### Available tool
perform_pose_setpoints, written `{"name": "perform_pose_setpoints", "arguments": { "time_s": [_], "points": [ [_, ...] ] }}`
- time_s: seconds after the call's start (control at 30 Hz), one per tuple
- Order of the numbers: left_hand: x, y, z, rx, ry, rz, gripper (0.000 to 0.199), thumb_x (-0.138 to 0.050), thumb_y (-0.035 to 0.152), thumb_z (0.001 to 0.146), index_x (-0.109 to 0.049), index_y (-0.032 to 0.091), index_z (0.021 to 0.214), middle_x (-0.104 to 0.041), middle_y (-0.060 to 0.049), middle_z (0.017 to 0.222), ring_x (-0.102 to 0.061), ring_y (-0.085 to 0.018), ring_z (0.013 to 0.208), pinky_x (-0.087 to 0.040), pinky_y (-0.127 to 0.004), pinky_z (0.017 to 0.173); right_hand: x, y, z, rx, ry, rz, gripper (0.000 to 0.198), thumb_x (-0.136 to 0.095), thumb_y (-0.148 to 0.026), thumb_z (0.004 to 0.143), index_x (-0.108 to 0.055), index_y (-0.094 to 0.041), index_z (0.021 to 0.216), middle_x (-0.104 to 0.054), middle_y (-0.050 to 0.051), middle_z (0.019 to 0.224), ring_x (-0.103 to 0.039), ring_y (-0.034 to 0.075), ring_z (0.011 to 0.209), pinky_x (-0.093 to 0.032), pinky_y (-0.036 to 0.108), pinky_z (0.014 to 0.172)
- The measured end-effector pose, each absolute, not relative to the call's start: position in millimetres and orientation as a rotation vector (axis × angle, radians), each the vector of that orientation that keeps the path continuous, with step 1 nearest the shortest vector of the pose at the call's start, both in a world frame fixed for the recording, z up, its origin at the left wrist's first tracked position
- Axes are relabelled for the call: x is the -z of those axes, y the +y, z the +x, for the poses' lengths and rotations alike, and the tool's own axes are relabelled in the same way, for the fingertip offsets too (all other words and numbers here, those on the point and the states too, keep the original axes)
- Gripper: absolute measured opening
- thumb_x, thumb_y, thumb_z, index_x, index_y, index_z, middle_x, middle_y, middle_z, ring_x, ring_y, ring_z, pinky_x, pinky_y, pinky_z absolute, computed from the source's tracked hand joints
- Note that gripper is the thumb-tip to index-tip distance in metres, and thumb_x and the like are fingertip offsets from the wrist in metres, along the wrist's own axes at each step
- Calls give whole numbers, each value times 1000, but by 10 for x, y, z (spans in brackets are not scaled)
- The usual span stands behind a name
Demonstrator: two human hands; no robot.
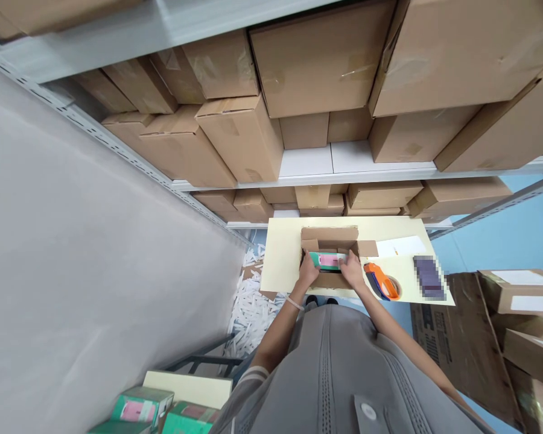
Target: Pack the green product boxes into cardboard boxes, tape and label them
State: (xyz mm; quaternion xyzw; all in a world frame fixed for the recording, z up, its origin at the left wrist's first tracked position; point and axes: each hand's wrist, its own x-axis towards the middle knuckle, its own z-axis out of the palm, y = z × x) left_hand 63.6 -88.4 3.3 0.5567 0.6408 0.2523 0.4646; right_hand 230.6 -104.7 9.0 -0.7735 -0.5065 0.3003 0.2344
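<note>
A green and pink product box (328,260) lies level at the opening of an open cardboard box (329,233). My left hand (309,269) grips its left end, and my right hand (352,269) grips its right end. The carton's flaps are spread, with one flap (368,248) sticking out to the right. Whether the product box rests on the carton's floor is hidden. Just right of my right hand lies an orange and blue tape dispenser (382,281) with a roll of tape.
The pale yellow table (283,241) also bears white paper (400,246) and a blurred dark phone-like object (429,278). Shelves of cardboard boxes (239,138) stand ahead. Shredded paper (248,307) covers the floor at left. More green boxes (140,407) sit behind left; cartons (525,292) stand right.
</note>
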Motion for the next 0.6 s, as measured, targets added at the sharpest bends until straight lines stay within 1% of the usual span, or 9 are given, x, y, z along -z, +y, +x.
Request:
{"name": "perform_pose_setpoints", "arguments": {
  "time_s": [0.07, 0.17, 0.3, 0.4, 0.5, 0.6],
  "points": [
    [-8, -885, 670, -608, 1612, 1389, 86, -66, 6, 69, -33, 11, 149, -37, -22, 155, -30, -34, 147, -25, -49, 121, -62, -1044, 2270, -803, -1410, -2004, 65, -44, -32, 83, -41, -7, 143, -45, 22, 147, -38, 34, 141, -33, 50, 115],
    [11, -919, 689, -601, 1615, 1443, 76, -62, 8, 74, -38, 12, 146, -39, -22, 154, -34, -33, 145, -27, -51, 120, -52, -1044, 2284, -806, -1424, -1879, 67, -45, -35, 82, -40, -11, 145, -44, 18, 149, -37, 32, 142, -33, 51, 116],
    [-2, -971, 614, -648, 1553, 1495, 70, -62, 11, 77, -43, 18, 143, -47, -16, 149, -41, -31, 142, -29, -50, 119, -94, -1064, 2435, -779, -1376, -1861, 64, -46, -38, 83, -45, -14, 143, -50, 16, 144, -40, 32, 140, -34, 52, 115],
    [-64, -975, 527, -638, 1566, 1510, 66, -64, 12, 77, -48, 19, 140, -50, -15, 146, -42, -32, 140, -34, -49, 117, -167, -1095, 2545, -755, -1357, -1869, 61, -46, -39, 85, -49, -15, 140, -53, 16, 141, -43, 33, 137, -34, 53, 114],
    [-190, -949, 439, -602, 1537, 1578, 54, -59, 11, 80, -55, 19, 133, -58, -14, 139, -51, -31, 133, -40, -48, 112, -273, -1138, 2620, -759, -1347, -1841, 59, -46, -41, 86, -51, -16, 139, -57, 15, 138, -50, 32, 131, -37, 54, 112],
    [-345, -930, 311, -640, 1364, 1723, 39, -50, 11, 87, -63, 23, 122, -66, -7, 127, -60, -24, 120, -45, -43, 108, -372, -1200, 2723, -790, -1334, -1724, 57, -46, -41, 88, -50, -19, 140, -59, 14, 137, -56, 29, 124, -43, 50, 107]
  ]
}}
